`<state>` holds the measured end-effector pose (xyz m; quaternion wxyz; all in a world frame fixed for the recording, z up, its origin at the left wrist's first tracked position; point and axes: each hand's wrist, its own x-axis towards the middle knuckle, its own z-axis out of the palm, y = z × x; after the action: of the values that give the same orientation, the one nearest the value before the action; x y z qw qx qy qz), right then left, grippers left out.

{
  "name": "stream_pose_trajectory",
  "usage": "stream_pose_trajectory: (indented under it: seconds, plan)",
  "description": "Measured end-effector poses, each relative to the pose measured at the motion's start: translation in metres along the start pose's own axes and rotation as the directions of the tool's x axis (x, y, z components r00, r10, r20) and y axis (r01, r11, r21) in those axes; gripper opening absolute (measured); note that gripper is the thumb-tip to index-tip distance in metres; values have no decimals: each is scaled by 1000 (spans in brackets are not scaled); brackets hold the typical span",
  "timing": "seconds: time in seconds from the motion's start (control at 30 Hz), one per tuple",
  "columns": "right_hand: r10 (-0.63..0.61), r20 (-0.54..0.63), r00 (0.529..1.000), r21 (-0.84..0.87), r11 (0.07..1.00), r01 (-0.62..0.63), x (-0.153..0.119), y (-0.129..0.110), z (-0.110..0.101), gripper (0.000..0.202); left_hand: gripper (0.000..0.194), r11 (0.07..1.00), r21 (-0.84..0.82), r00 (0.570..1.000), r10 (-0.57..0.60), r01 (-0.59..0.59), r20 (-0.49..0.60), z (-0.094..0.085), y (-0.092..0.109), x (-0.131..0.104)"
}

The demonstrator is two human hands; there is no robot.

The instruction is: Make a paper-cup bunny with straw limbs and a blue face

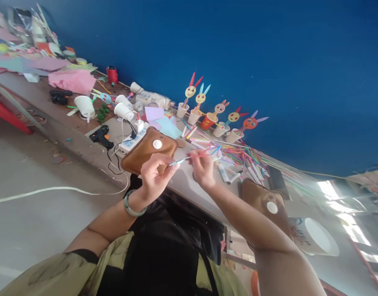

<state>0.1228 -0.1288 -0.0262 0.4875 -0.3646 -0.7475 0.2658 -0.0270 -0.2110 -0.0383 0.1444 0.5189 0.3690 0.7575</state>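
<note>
In the head view my left hand [156, 172] pinches one end of a thin light-blue pipe cleaner [180, 161] between thumb and fingertips. My right hand [202, 167] is closed around the other stretch of it, with pink and blue ends [216, 150] sticking out past the fingers to the right. Whether these are one twisted piece or several cannot be made out. Both hands are raised over the table's front edge, a short gap between them. A brown padded bag [142, 150] with a white round cap lies just behind my left hand.
Several paper cups with rabbit-faced figures, such as an orange-red cup [209, 121], line the blue wall. Loose pipe cleaners and markers [223, 172] cover the table at right. A power strip [135, 139], glue gun [102, 136], second brown bag [263, 201] and white bucket [315, 236] stand around.
</note>
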Motion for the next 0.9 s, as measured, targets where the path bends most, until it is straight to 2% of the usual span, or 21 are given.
stream_pose_trajectory:
  seconds: [0.07,0.1,0.13,0.17,0.23,0.3,0.33,0.47,0.53,0.6,0.7,0.77,0.83,0.9]
  plan:
    - [-149,152,977,-126,978,169,15,3,24,27,10,981,-153,993,-120,121,16,-4,12,-4]
    - [-245,277,929,-172,939,299,23,0,39,23,10,954,-224,980,-195,197,33,-6,18,-6]
    - [-294,331,897,-168,917,362,31,-5,57,19,11,914,-293,959,-276,282,61,-8,25,-8]
    - [-328,388,861,-148,900,410,39,-12,76,14,12,865,-341,930,-352,367,108,-10,31,-10]
    - [-396,515,760,-104,851,514,52,-28,117,7,14,773,-368,856,-463,517,231,-16,42,-12]
    - [-420,619,663,-93,800,593,61,-43,162,4,14,693,-336,767,-528,638,366,-22,50,-14]
    - [-396,661,638,-119,784,609,63,-49,183,5,14,664,-342,743,-540,665,395,-25,52,-15]
    - [-206,635,744,-293,827,479,68,-57,255,31,16,583,-357,679,-558,730,478,-40,57,-19]
    - [-138,611,779,-328,852,408,68,-55,278,34,15,559,-359,658,-548,747,516,-47,57,-20]
    - [-87,587,805,-331,881,337,69,-52,292,31,13,537,-360,639,-541,763,546,-53,59,-20]
    - [-26,573,819,-268,939,217,71,-52,301,28,10,508,-379,629,-537,773,562,-60,63,-18]
    - [2,578,816,-190,973,132,71,-56,299,36,10,501,-395,635,-541,770,551,-63,67,-17]
    - [6,576,817,-99,993,62,73,-62,289,43,10,491,-405,635,-555,771,537,-64,69,-18]
    - [-12,562,827,60,998,-26,77,-68,270,45,10,476,-411,629,-570,777,529,-63,70,-20]
